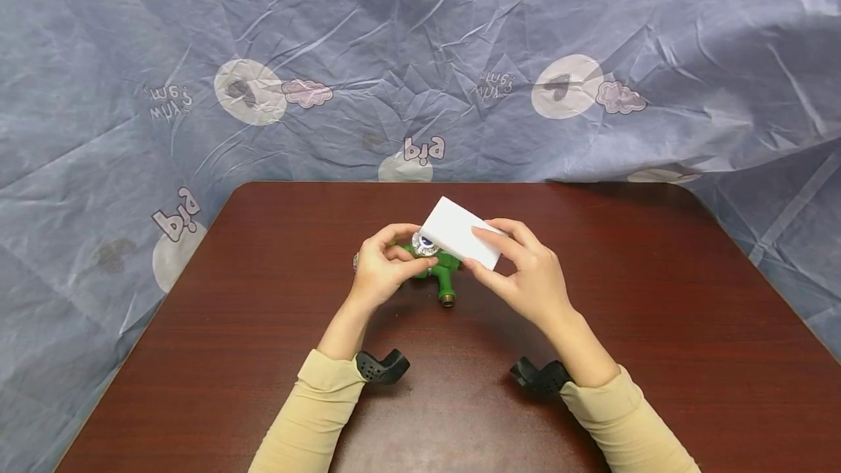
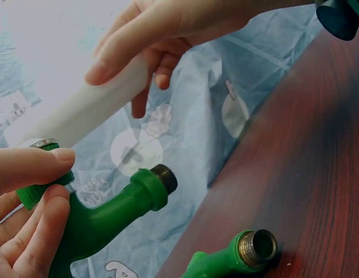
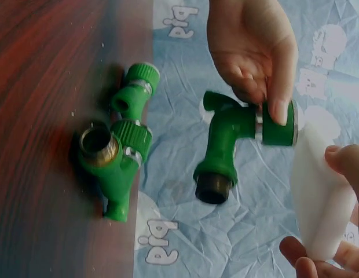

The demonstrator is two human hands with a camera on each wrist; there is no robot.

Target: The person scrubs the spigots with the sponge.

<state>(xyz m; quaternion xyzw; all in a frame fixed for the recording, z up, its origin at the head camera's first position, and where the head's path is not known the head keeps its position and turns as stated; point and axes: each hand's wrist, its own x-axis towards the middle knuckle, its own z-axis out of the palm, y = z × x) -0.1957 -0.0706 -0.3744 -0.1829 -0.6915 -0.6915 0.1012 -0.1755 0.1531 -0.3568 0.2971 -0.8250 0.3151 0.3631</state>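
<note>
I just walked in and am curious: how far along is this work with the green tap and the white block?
Nothing looks finished yet. In hand: the left hand grips a green tap by its knob, and the right hand holds a white sponge block against that end. A second green tap lies untouched on the table.

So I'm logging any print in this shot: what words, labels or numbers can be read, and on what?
"big", mirrored, repeated on the blue printed sheet behind the table.
Other words on the sheet, at its top edge and beside the white circles: mirrored and too creased or blurred to read.
Green valve fitting held by the left hand: no readable marking.
White sponge block in the right hand: blank.
</note>
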